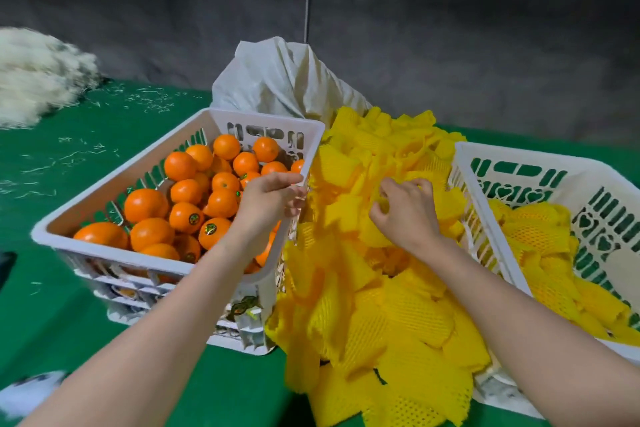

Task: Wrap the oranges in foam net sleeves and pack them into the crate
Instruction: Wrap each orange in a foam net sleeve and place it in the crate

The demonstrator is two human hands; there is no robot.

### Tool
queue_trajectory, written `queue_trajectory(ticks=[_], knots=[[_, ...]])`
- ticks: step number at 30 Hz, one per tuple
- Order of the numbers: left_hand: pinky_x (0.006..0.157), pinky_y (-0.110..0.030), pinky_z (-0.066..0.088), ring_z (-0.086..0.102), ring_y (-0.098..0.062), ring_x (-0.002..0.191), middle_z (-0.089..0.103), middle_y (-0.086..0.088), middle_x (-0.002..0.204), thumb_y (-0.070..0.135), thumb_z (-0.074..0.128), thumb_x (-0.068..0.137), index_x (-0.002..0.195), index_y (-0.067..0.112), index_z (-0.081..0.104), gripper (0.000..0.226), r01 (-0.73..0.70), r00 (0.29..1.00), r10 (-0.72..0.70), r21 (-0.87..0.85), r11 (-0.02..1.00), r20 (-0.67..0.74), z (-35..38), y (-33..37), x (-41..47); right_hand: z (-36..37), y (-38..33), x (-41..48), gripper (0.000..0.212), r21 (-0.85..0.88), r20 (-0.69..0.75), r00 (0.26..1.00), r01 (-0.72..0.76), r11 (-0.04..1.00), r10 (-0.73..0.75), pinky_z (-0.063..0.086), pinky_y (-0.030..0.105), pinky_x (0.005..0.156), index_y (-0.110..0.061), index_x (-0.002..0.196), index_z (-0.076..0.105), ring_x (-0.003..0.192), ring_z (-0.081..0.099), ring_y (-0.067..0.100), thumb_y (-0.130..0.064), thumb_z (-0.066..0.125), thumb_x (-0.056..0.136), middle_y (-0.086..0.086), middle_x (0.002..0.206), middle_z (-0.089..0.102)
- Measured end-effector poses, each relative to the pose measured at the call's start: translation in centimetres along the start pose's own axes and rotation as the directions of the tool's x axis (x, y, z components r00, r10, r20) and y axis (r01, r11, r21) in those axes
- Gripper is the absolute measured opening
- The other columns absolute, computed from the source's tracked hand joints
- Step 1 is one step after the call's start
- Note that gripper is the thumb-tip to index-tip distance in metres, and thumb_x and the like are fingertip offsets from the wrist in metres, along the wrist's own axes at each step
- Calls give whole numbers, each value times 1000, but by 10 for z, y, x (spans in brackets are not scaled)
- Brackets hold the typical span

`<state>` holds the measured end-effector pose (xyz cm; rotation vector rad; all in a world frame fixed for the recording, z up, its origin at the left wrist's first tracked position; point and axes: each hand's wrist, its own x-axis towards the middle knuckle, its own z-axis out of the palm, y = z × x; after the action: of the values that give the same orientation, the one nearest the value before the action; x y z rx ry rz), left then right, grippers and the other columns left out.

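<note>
Green-and-gold stickers [194, 218] on crated oranges [145, 204], unreadable.

One head-worn wide-angle view, looking forward and down, close over green table [52, 166]

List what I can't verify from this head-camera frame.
Head view:
- left hand, fingers curled by the rim of the white plastic crate of oranges; its own back hides whether it holds anything.
- Right hand pinches the yellow foam net sleeves; how many, fingers hide.
- Right white plastic crate: cut by frame edge; sleeves hide what they wrap.
- Pale fibrous heap: blurred, cut off left.
</note>
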<state>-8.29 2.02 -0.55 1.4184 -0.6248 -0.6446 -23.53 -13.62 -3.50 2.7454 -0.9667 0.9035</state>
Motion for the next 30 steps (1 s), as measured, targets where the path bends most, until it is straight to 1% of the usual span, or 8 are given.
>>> queue_trajectory(ticks=[4, 7, 10, 15, 19, 22, 26, 30], knots=[[70, -30, 50, 59, -19, 80, 65, -13, 104, -1, 56, 92, 106, 8, 62, 18, -11, 999, -7, 401, 916, 43, -35, -4, 35, -26, -26, 4, 14, 66, -79, 994, 84, 994, -79, 25, 38, 85, -7, 88, 60, 73, 63, 32, -16, 64, 78, 12, 73, 67], [77, -34, 44, 54, -24, 93, 58, -18, 109, 11, 65, 87, 107, 9, 57, 22, -125, 924, -300, 929, 348, 237, -60, -19, 50, -33, -41, 3, 14, 105, -22, 993, 117, 988, -115, 25, 37, 85, -9, 95, 59, 78, 62, 31, -18, 62, 84, 9, 81, 69], [82, -34, 47, 55, -27, 104, 57, -10, 120, 33, 71, 83, 127, 7, 52, 54, -197, 793, -592, 980, -28, 143, -71, -36, 52, -35, -52, 3, 15, 151, 15, 990, 139, 979, -142, 25, 36, 83, -11, 99, 58, 81, 61, 30, -20, 61, 88, 8, 85, 69], [65, -29, 36, 43, -17, 69, 45, -1, 74, 35, 61, 91, 117, 1, 59, 43, -268, 776, -613, 958, -102, 152, -69, -50, 54, -36, -59, 2, 16, 293, 19, 990, 126, 948, -138, 26, 33, 82, -7, 104, 56, 73, 57, 34, -16, 58, 91, 12, 83, 67], [55, -24, 35, 44, -17, 67, 46, -1, 73, 30, 64, 88, 93, 7, 62, 24, -263, 828, -547, 948, -181, 125, -71, -50, 58, -37, -57, 2, 19, 407, 61, 994, 58, 912, -90, 27, 28, 77, -5, 109, 55, 79, 54, 36, -14, 56, 92, 18, 88, 65], [47, -25, 38, 46, -17, 62, 48, -4, 73, 21, 66, 81, 69, 13, 51, 21, -80, 959, -268, 994, 68, 95, -73, -43, 63, -42, -49, 1, 21, 498, 135, 990, -38, 866, -34, 37, 37, 76, -5, 113, 56, 80, 53, 31, -14, 54, 94, 16, 99, 64], [66, -35, 53, 58, -22, 91, 56, -5, 106, 20, 74, 79, 100, 26, 59, 27, 8, 1000, 0, 462, 887, -19, -69, -23, 61, -47, -39, -1, 17, 659, 251, 968, -195, 727, 33, 36, 26, 75, -5, 109, 60, 93, 52, 18, -9, 53, 94, 1, 98, 57], [94, -44, 48, 57, -27, 113, 54, -7, 131, 20, 76, 72, 128, 23, 53, 61, 76, 984, -71, -25, 997, 163, -40, 2, 34, -52, -39, -1, 13, 832, 369, 928, -353, 428, 47, 36, 21, 70, -9, 90, 57, 73, 46, 3, 2, 51, 92, -1, 77, 51]])
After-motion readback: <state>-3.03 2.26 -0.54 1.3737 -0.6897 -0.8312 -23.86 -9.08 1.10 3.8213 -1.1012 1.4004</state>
